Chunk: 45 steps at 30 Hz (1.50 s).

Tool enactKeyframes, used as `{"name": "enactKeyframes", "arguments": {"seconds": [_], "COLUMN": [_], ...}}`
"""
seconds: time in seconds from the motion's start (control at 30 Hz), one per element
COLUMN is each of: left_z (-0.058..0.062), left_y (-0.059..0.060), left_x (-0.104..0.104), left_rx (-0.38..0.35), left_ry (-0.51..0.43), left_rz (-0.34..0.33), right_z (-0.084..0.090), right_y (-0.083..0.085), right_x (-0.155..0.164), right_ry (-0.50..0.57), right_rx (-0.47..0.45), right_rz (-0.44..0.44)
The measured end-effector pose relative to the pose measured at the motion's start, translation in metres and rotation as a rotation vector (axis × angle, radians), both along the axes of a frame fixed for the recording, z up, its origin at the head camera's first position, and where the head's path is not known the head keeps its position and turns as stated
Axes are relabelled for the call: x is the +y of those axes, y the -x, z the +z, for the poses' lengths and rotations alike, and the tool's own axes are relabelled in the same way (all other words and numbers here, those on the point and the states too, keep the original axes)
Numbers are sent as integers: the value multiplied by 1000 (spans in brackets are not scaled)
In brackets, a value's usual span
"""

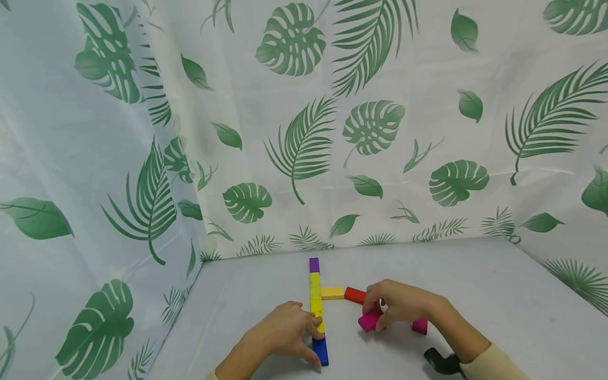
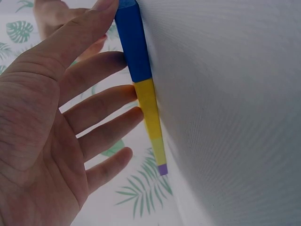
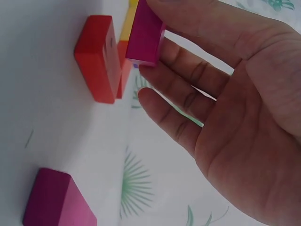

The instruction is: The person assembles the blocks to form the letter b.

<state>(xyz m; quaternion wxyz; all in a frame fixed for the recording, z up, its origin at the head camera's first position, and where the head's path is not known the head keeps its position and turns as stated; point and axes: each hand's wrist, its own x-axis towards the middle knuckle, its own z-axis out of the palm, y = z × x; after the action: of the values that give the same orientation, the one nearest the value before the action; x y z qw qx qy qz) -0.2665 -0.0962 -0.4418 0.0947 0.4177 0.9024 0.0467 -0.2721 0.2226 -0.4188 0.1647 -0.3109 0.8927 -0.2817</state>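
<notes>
A straight row of blocks lies on the table: purple (image 1: 314, 264) farthest, then yellow (image 1: 315, 301), then blue (image 1: 320, 349) nearest. My left hand (image 1: 309, 338) rests beside it, and straight fingers (image 2: 117, 94) touch the sides of the blue block (image 2: 134, 47) and the yellow block (image 2: 148, 108). A short yellow block (image 1: 332, 293) and a red block (image 1: 355, 295) branch off to the right. My right hand (image 1: 377, 316) pinches a magenta block (image 3: 146, 35) just above the table, close to the red block (image 3: 99, 56). A second magenta block (image 1: 420, 325) lies by the right wrist.
The grey table (image 1: 475, 295) is walled by a leaf-printed white curtain (image 1: 332, 132) at the back and on both sides. A black wrist strap (image 1: 442, 361) shows on the right forearm. Bare table lies to the right and far left of the blocks.
</notes>
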Motion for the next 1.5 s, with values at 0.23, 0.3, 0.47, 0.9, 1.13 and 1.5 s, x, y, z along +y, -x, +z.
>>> {"name": "enactKeyframes", "arguments": {"seconds": [0.23,0.3,0.47,0.9,1.13,1.5], "left_z": [-2,-2,-1,0,-1,0], "left_y": [0,0,0,0,0,0], "left_x": [0,0,0,0,0,1], "left_rx": [3,8,11,15,8,8], "left_ry": [-6,-8,-18,-25,-22,-10], "left_rz": [-4,-9,-13,-20,-7,-4], "right_z": [-2,-3,-5,-13,-14,-16], "right_y": [-3,-4,-6,-9,-9,-8], "right_x": [-7,-10,-15,-23,-26,-27], "right_ry": [-28,-32,-24,-66,-54,-57], "right_rx": [-5,-16,-64,-103,-121,-115], "right_rz": [21,23,30,27,39,42]}}
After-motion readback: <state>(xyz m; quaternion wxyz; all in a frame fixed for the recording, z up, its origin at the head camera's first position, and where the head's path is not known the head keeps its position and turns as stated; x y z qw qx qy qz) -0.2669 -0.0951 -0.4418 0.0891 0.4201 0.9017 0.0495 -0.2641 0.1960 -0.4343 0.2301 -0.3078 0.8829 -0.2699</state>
